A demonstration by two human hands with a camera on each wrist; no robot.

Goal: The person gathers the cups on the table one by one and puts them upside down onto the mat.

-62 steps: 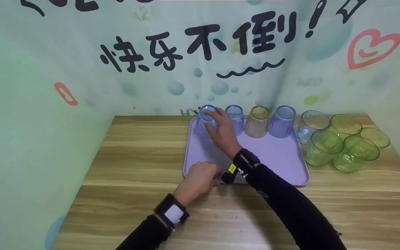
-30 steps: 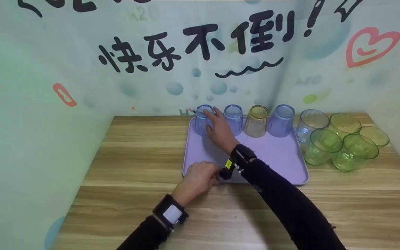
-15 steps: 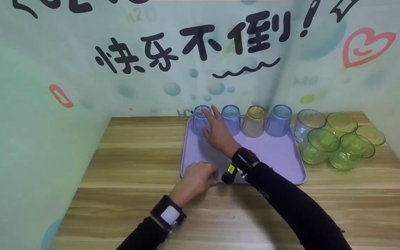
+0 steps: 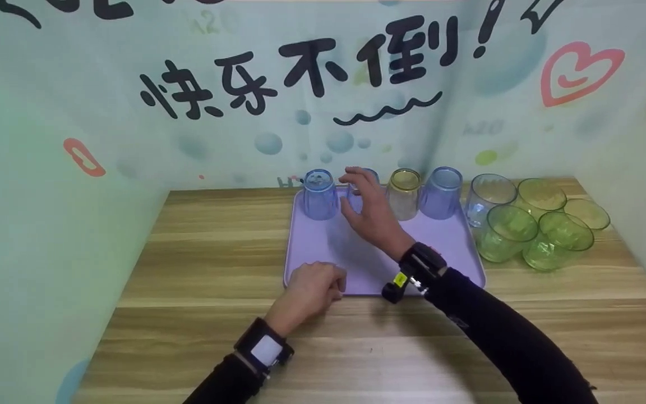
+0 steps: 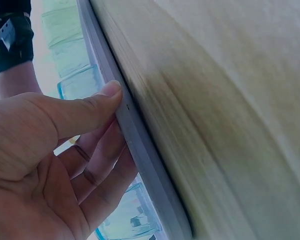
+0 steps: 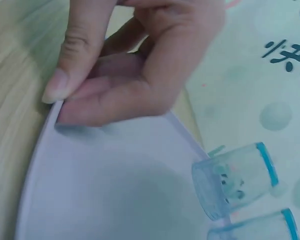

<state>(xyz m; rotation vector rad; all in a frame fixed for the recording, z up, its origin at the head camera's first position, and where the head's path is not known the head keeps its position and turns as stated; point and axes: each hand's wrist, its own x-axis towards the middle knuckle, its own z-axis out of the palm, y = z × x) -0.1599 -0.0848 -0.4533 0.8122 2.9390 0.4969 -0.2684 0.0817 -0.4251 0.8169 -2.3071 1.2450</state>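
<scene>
Here, left hand pinching the tray rim; right hand loose, just right of the blue cup.

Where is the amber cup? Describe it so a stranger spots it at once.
Find the lilac tray on the table. Four upturned cups line its far edge; the amber cup is third from the left, the only one not blue.

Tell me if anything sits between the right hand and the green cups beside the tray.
Yes. The amber cup and a blue cup stand upside down on the tray, right of the right hand, and a clear cup stands before the green cups.
</scene>
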